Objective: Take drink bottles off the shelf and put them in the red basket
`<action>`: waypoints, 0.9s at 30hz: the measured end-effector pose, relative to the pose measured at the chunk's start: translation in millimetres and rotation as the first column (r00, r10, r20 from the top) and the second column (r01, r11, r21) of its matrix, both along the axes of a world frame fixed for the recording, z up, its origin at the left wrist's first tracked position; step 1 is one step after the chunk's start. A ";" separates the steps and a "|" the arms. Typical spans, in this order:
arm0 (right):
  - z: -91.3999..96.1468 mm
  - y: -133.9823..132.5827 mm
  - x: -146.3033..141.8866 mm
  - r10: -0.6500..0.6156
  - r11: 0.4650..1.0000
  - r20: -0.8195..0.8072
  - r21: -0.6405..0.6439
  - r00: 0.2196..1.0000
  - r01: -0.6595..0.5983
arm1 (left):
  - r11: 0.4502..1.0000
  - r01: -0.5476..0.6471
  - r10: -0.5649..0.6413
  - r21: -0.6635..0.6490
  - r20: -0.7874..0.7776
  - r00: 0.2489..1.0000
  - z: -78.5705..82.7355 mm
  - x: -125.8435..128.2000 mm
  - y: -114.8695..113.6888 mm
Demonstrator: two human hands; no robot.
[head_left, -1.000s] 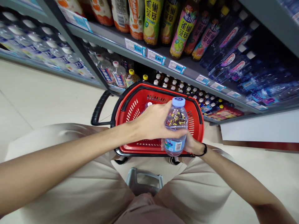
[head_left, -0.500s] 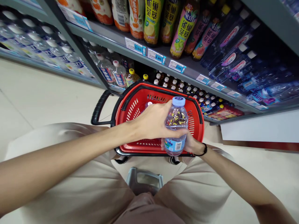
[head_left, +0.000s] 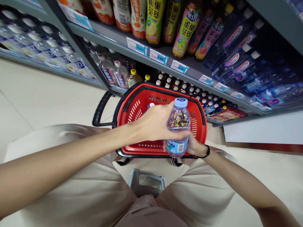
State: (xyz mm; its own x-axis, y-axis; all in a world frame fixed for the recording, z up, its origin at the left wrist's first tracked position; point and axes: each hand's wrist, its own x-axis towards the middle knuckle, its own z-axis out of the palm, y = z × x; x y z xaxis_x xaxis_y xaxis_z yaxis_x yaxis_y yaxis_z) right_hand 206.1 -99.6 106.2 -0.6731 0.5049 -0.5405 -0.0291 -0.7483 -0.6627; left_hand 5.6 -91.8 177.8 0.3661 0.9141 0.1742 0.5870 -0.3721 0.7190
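Between both hands is a clear water bottle (head_left: 178,146) with a pale blue cap and a blue label showing a barcode. It is held over the right part of a red shopping basket (head_left: 123,138). My left hand (head_left: 157,123) wraps the bottle's middle, its thumb lying across the front. From the right, my right hand (head_left: 193,145) grips the lower side, its fingers mostly behind the bottle; a dark band circles that wrist. Inside the basket, another bottle's white cap (head_left: 151,104) shows behind my left hand, its body largely hidden.
The basket's black handle (head_left: 100,108) sticks out left. Ahead, a grey shelf (head_left: 113,33) carries drink bottles and price tags, with more bottles on the bottom level. A grey stool (head_left: 134,181) shows between my legs. A white panel (head_left: 260,129) stands at right.
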 end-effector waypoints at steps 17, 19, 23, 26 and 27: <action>2.2 -2.7 0.4 0.040 0.998 -0.016 0.053 0.999 -0.039 | 1.000 0.012 -0.012 -0.003 -0.006 1.000 3.5 -0.5 -1.1; 1.6 -3.1 -0.8 -0.041 0.998 0.014 0.041 0.999 0.041 | 0.999 0.022 -0.021 -0.028 0.026 0.999 4.8 -2.4 -0.3; 0.8 0.6 -7.9 -0.392 0.918 0.059 0.097 0.918 0.386 | 0.954 0.225 -0.139 -0.197 0.373 0.917 1.9 -3.4 2.1; 3.5 5.9 -14.7 -0.572 0.814 0.030 0.145 0.820 0.562 | 0.884 0.362 -0.092 -0.296 0.648 0.756 -9.9 4.7 3.5; 4.8 7.6 -16.6 -0.596 0.793 0.011 0.159 0.803 0.587 | 0.879 0.358 -0.050 -0.316 0.685 0.727 -15.2 8.5 4.0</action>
